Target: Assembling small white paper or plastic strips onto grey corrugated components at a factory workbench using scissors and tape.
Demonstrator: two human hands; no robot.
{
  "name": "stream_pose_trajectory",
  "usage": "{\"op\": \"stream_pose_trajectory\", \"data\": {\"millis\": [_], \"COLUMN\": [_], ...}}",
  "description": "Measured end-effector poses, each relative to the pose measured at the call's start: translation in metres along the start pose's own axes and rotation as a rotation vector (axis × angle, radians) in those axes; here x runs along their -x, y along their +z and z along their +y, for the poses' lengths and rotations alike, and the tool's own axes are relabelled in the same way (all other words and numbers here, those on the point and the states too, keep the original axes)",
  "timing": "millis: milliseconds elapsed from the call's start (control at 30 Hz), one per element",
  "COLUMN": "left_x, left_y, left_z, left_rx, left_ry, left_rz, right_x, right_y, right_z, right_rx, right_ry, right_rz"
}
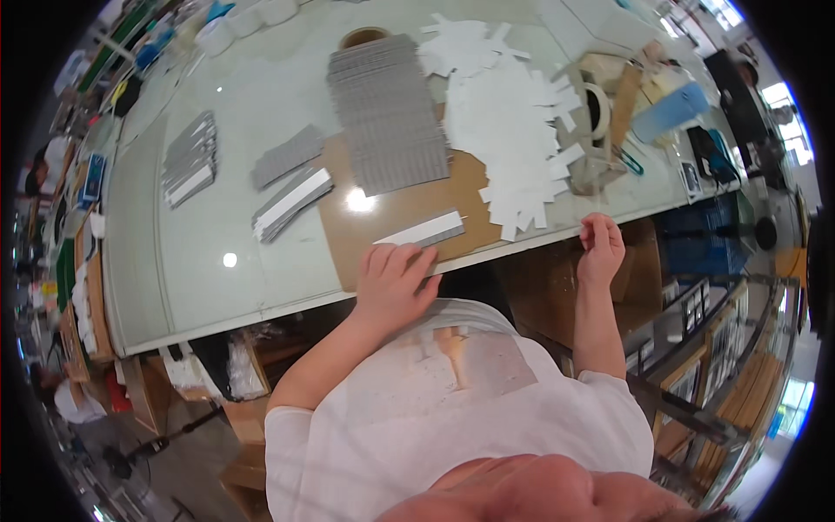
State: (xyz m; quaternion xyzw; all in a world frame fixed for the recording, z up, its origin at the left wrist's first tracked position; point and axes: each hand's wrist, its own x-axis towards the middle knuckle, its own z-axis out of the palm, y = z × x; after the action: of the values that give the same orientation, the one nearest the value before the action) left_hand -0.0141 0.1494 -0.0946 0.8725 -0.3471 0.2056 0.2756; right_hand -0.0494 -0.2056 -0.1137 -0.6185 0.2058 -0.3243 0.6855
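Note:
My left hand [391,278] lies over the near end of a strip stack [426,230], grey with a white strip on top, at the table's front edge. Its fingers stay extended and the thumb sits apart. Off to the right, my right hand [602,248] is raised by the table edge with fingers curled together; anything between them is too small to make out. Beyond the left hand stands a long row of grey strips [387,122] on a brown board [344,235]. Loose white strips [504,122] lie heaped to its right.
Left of the board lie bundles of grey strips [291,157] and white-topped strips [294,204], with another bundle [190,161] farther left. A tape roll [597,111], a blue container [670,113] and a scissors handle [631,162] crowd the right side. A cardboard box [557,296] stands below the edge.

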Motion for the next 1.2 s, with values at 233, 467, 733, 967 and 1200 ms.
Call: {"op": "stream_pose_trajectory", "data": {"millis": [233, 467, 733, 967, 1200], "left_x": [-0.01, -0.068, -0.208, -0.3, -0.313], "left_y": [0.014, 0.009, 0.062, 0.128, 0.137], "left_z": [0.007, 0.028, 0.045, 0.064, 0.075], "left_rx": [-0.01, 0.077, 0.043, 0.025, -0.066], "left_ry": [0.054, 0.161, 0.397, 0.313, 0.238], "left_rz": [-0.03, -0.081, -0.133, -0.271, -0.363], "right_x": [0.007, -0.005, -0.003, -0.007, -0.014], "right_y": [0.001, -0.012, -0.023, -0.034, -0.034], "right_z": [-0.036, -0.052, -0.042, -0.033, -0.021], "right_rx": [-0.033, -0.034, -0.112, -0.202, -0.188], "right_ry": [-0.011, -0.062, 0.036, 0.041, -0.016], "right_rz": [-0.146, -0.27, -0.236, -0.284, -0.307]}}
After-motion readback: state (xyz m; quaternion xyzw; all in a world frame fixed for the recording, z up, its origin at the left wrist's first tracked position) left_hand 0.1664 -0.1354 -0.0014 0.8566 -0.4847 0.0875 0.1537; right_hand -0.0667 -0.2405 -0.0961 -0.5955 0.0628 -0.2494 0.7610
